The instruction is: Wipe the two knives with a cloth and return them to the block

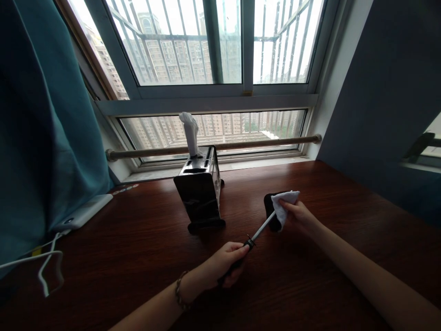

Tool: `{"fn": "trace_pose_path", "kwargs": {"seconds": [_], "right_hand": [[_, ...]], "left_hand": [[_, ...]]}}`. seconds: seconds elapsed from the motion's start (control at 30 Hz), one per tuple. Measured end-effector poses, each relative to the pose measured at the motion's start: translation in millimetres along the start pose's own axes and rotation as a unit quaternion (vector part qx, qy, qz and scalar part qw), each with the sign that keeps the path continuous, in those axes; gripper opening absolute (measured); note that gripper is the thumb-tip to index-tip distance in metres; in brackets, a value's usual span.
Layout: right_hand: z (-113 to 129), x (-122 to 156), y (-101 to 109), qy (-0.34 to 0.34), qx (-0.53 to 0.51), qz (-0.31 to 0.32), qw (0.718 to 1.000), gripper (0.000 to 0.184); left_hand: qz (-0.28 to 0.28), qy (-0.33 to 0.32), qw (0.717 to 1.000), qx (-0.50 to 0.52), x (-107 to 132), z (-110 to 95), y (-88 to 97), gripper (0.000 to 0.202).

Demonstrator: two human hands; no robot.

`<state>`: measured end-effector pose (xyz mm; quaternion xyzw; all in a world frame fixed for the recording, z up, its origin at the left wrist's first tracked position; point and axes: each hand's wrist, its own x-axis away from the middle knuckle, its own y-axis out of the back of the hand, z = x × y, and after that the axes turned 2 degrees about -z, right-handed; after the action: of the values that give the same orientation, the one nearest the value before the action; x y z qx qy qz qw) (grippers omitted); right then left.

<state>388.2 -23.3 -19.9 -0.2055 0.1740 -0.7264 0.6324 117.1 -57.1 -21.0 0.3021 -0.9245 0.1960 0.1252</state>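
Note:
My left hand (225,264) is closed round the dark handle of a long thin tool with a pale metal shaft (263,227), which points up and to the right. My right hand (298,214) pinches a white cloth (284,204) around the far end of that shaft. A small black object (268,204) lies on the wooden table (138,257) just behind the cloth. A dark metal holder (201,193) stands upright further back, with another white cloth (190,133) stuck in its top slot.
A white device (84,212) with a white cable (44,266) lies at the table's left edge beside a teal curtain (41,138). A barred window (213,59) with a horizontal rail (258,142) runs along the far side. A dark wall (389,92) stands on the right.

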Motion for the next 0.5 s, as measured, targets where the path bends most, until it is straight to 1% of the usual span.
{"fn": "trace_pose_path", "kwargs": {"seconds": [0.23,0.4,0.5], "right_hand": [[9,-12,10,0.061,-0.058,-0.09,0.992,0.023],[9,-15,12,0.061,-0.089,-0.115,0.987,0.009],[9,-15,12,0.055,-0.111,-0.113,0.986,0.006]], "left_hand": [[-0.014,0.002,1.0,-0.021,-1,3,-0.3,0.036],[-0.014,0.002,1.0,-0.024,1,0,-1.6,0.036],[-0.008,0.004,1.0,-0.023,1,0,-1.0,0.035]]}}
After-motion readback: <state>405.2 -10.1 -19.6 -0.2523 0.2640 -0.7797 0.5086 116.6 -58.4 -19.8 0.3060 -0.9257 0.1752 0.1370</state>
